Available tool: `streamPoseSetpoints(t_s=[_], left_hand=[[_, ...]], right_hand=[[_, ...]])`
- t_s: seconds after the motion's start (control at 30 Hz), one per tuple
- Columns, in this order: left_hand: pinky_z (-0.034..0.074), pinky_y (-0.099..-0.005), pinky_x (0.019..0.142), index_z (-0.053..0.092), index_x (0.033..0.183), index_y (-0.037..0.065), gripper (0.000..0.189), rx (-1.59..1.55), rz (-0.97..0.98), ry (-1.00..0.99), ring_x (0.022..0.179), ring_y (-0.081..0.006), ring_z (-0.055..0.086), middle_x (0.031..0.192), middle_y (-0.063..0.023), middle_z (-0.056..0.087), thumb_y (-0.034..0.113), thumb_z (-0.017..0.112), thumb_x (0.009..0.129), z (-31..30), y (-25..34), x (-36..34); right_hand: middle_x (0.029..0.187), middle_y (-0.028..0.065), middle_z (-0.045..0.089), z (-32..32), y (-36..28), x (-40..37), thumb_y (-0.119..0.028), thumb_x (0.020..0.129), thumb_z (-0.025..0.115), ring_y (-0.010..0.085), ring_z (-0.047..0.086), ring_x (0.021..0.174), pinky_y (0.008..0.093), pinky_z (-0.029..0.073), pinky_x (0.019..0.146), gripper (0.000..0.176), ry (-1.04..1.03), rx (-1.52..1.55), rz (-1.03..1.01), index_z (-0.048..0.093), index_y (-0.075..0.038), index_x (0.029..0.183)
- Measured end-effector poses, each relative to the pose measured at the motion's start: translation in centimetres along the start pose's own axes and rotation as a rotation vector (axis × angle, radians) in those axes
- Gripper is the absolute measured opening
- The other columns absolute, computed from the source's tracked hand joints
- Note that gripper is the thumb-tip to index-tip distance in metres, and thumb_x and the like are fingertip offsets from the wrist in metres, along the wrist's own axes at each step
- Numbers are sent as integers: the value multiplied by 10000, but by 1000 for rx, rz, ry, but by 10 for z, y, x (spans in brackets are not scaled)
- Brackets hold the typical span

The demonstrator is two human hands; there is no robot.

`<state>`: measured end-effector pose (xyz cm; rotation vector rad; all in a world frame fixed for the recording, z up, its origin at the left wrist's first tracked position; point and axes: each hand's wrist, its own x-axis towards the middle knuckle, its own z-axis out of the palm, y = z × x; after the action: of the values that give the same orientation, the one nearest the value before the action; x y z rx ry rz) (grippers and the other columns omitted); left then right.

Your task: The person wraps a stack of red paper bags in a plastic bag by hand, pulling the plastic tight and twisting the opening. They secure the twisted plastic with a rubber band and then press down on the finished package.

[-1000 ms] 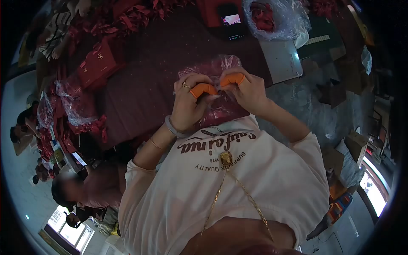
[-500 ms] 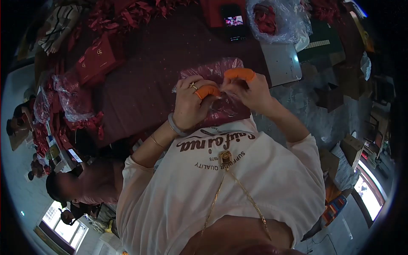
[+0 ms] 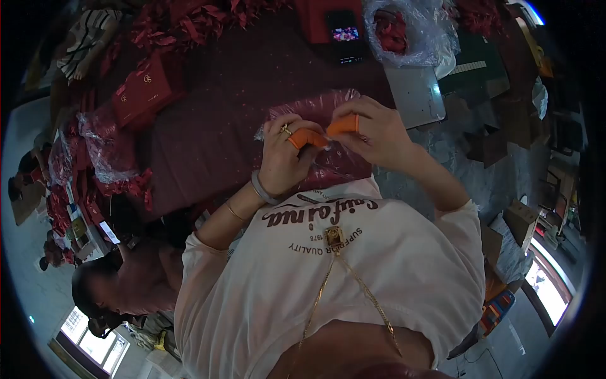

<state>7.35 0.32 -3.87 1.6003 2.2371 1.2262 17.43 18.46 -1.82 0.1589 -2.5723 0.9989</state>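
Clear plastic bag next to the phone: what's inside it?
A bunched red bundle shows through the opening of the clear plastic bag. Whatever lies beneath it or behind the crumpled plastic is hidden.

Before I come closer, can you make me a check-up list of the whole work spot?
Surface: dark red cloth, speckled with tiny bits
Job's things: red package in clear wrap
Clutter: red ribbons, phone, silver laptop
Grips: left hand pinches the wrap; right hand close by, fingertips' hold unclear
Cables: maybe one on the floor, lower right; too faint to tell
Surroundings: person at left; cardboard box at right
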Motion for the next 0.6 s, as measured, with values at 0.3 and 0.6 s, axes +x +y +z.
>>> streamPoseSetpoints(t_s=[0.3, 0.6], left_hand=[[322, -352, 841, 618, 812, 122, 217, -7, -12, -6, 944, -216, 498, 952, 28, 622, 21, 694, 636, -1, 0, -2], [314, -358, 813, 637, 821, 141, 150, -3, -46, 10, 969, -199, 501, 928, 46, 621, 109, 702, 690, 0, -2, -2]], right_hand=[[876, 19, 598, -1, 12, -23, -141, 696, 727, 185, 602, 633, 266, 482, 519, 191, 68, -155, -51, 631, -104, 857], [910, 69, 583, 8, -6, -17, -194, 727, 711, 239, 603, 730, 317, 501, 596, 257, -40, -159, 70, 611, -82, 935]])
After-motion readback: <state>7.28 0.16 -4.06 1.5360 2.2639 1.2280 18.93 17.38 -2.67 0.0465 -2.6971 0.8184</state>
